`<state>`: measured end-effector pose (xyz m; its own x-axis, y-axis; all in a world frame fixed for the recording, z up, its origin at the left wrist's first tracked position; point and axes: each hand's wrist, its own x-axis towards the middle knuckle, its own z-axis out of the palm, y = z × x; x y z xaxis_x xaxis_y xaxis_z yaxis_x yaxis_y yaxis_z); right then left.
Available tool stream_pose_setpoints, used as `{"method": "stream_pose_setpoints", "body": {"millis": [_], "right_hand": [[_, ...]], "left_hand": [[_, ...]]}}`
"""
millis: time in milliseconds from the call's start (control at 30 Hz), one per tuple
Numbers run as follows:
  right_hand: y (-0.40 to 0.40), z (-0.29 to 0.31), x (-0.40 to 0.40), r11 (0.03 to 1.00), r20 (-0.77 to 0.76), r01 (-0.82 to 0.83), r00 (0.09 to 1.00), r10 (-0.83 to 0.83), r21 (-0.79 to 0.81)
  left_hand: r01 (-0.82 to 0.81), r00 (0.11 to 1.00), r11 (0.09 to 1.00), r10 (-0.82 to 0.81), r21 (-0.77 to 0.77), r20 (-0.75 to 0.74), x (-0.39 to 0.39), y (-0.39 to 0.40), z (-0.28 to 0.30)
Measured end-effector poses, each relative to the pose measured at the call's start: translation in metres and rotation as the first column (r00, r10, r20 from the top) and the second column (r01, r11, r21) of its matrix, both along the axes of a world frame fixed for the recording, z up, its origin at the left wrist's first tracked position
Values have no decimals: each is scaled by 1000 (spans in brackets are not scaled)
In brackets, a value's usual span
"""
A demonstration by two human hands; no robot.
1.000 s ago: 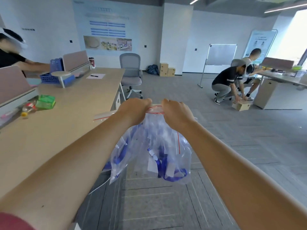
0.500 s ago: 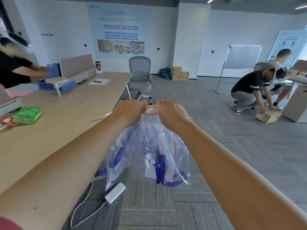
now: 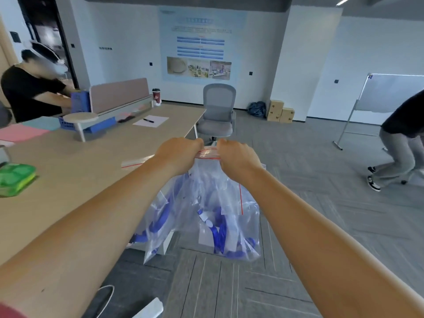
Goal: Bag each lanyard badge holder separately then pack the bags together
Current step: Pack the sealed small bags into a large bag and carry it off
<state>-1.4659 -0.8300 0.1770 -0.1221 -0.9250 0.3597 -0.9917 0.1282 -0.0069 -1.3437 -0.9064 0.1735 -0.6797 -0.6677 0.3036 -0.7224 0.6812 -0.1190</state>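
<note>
Large clear zip bag hangs in mid-air off the desk's near right corner, above the grey carpet, held up at arm's length. Inside it: several smaller clear bags, each with a blue lanyard and a white badge card; exact count cannot be told through the crumpled plastic. The red zip strip along the bag mouth is stretched between the two fists. Left hand is clenched round the strip at the 9 o'clock end; right hand is clenched round it at the 3 o'clock end, knuckles up, the two hands close together but apart. A loose flap of the bag mouth with a red line lies over the desk edge at 9 o'clock of the left hand. Long wooden desk runs off toward 11 o'clock; on it a green packet at the left edge, a sheet of paper with a black marker, a red cup. Grey office chair stands at 12 o'clock beyond the hands. A person in black works at 10 o'clock; another person bends at 3 o'clock near a whiteboard.
</note>
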Motion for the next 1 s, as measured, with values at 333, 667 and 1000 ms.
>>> {"method": "stream_pose_setpoints", "body": {"millis": [333,667,1000], "right_hand": [[-235,10,-90,1000,-36,-13,999,13,4],[-467,16,-163,990,-1,-142,990,142,-4],[-711,-11,-204,871,-44,-487,871,490,65]], "left_hand": [[-32,999,999,32,7,0,-91,-231,15],[-129,991,992,129,7,19,-154,-447,23],[-510,860,858,509,66,26,-185,-629,-7]]}}
